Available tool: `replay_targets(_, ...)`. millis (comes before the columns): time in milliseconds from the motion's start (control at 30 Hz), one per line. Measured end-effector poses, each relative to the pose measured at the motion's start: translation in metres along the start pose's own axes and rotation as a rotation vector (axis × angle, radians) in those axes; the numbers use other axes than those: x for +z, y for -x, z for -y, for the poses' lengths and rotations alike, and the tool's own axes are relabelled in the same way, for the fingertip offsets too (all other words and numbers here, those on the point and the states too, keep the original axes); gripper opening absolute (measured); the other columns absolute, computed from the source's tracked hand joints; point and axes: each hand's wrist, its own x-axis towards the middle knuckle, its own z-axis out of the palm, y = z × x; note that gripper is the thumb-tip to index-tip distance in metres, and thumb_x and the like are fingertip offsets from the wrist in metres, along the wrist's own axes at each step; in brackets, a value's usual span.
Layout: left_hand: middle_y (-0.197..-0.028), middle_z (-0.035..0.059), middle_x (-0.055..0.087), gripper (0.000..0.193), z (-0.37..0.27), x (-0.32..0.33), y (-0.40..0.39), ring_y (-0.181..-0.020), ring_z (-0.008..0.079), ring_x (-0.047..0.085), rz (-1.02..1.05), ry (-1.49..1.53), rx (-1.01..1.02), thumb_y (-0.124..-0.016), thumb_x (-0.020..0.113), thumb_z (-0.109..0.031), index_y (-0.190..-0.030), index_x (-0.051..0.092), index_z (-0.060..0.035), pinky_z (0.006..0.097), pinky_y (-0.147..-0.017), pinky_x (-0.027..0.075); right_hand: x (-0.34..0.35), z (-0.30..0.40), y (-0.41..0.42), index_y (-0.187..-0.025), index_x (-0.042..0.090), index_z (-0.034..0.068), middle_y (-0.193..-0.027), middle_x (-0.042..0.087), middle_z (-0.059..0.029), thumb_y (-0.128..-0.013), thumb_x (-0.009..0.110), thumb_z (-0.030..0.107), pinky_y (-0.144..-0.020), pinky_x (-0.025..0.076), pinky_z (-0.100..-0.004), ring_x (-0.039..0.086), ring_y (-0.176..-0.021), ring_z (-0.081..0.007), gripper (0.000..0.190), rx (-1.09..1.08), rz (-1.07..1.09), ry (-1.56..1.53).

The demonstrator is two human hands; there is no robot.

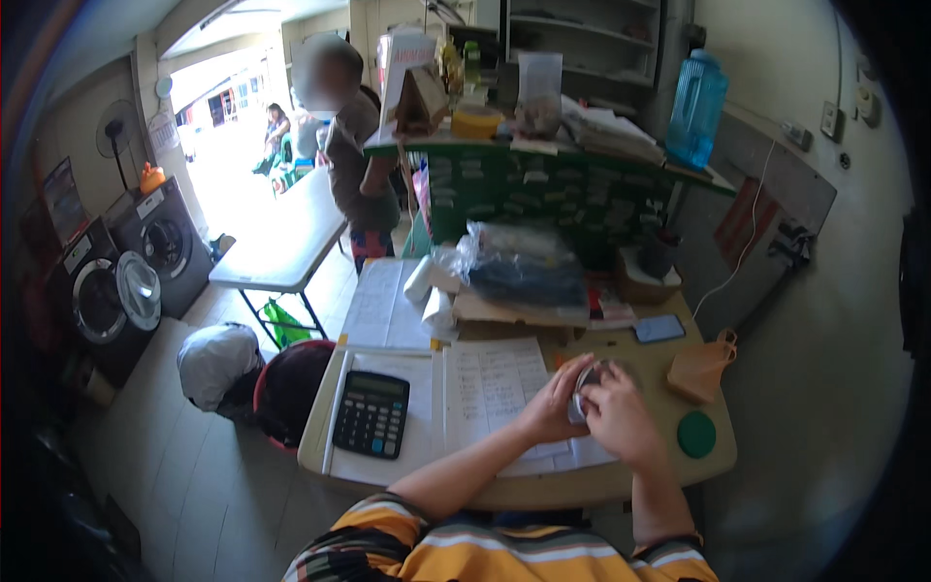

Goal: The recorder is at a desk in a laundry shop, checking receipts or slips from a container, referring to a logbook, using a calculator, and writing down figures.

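Over the desk's right half, my left hand [553, 409] curls round the left side of a small round container [586, 377], which looks clear-walled and dark inside. My right hand [624, 422] grips the same container from the right, its fingers across the upper part. Both hands hide most of it, so its contents cannot be made out. To the right of my right hand lies a round green lid [696, 434]. Beyond that stands an orange plastic bag [700, 371]. Handwritten table sheets [494, 385] lie under and left of my left hand.
A calculator [371, 415] lies on the desk's left. A phone [659, 329] with a white cable and a plastic-wrapped bundle [527, 273] are farther back. Behind rises a green counter [538, 185] with a blue jug [698, 109]. A person [356, 153] stands beside a white folding table [284, 233].
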Motion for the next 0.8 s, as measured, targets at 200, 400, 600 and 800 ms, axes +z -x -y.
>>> replay_targets(200,-0.154,0.0193,0.045,0.115,-0.002,-0.007,-0.004,-0.14,0.0411,0.047,-0.02,-0.037,0.009,-0.06,0.095,-0.02,-0.154,0.03,-0.0026,0.0473,-0.115,0.043,-0.007,-0.004,-0.01,-0.105,0.076,0.0,-0.13,0.067,-0.0204,-0.094,0.065,0.017,-0.111,0.044,-0.0473,0.054,-0.134,-0.039,0.024,-0.142,0.079,0.103)
replay_targets(400,-0.15,0.0218,0.046,0.11,-0.005,-0.007,-0.006,-0.142,0.0413,0.044,0.003,0.034,-0.056,-0.062,0.088,-0.015,-0.155,0.03,-0.0024,0.0457,-0.117,0.041,-0.008,-0.01,-0.012,-0.113,0.072,-0.001,-0.125,0.068,-0.0184,-0.092,0.064,0.016,-0.111,0.043,-0.0479,0.057,-0.13,-0.0354,0.028,-0.19,0.118,0.168)
replay_targets(600,-0.149,0.0228,0.047,0.112,0.0,-0.005,-0.004,-0.14,0.0421,0.045,-0.018,0.034,0.019,-0.06,0.089,-0.015,-0.156,0.031,-0.004,0.0461,-0.117,0.039,-0.011,-0.003,-0.011,-0.116,0.068,0.001,-0.125,0.067,-0.0165,-0.09,0.064,0.015,-0.111,0.042,-0.0473,0.059,-0.126,-0.0318,0.031,-0.222,0.174,0.184)
replay_targets(800,-0.151,0.0202,0.046,0.115,-0.002,-0.008,-0.01,-0.14,0.0424,0.045,-0.016,-0.029,0.038,-0.058,0.092,-0.015,-0.155,0.031,-0.003,0.0481,-0.116,0.042,-0.011,-0.006,-0.012,-0.115,0.068,0.0,-0.124,0.064,-0.0172,-0.091,0.063,0.016,-0.108,0.043,-0.0472,0.059,-0.122,-0.033,0.029,-0.171,0.15,0.15)
